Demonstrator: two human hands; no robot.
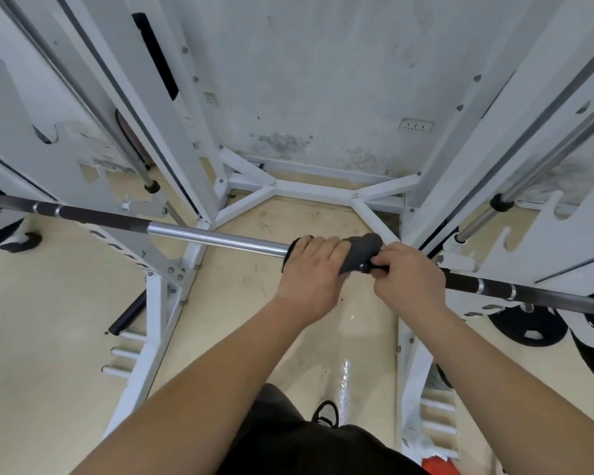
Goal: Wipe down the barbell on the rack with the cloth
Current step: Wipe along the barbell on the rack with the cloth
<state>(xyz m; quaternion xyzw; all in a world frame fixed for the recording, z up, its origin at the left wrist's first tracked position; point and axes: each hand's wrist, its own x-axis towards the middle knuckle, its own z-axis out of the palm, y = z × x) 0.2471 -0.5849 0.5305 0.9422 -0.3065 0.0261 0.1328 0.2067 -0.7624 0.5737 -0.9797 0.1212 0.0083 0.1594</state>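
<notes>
The barbell (216, 238) runs across the white rack from left to lower right, chrome in the middle and dark at the grip sections. A dark grey cloth (359, 252) is wrapped over the bar near its centre. My left hand (314, 274) grips the cloth around the bar. Just to its right, my right hand (408, 275) is curled round the bar and pinches the cloth's end with its fingertips. The bar under both hands is hidden.
White rack uprights (182, 138) stand on both sides, with chrome guide rods (542, 169) beside them. The rack's base frame (309, 192) lies on the beige floor ahead. Black weight plates (528, 325) sit at the right. My shoe (326, 411) shows below.
</notes>
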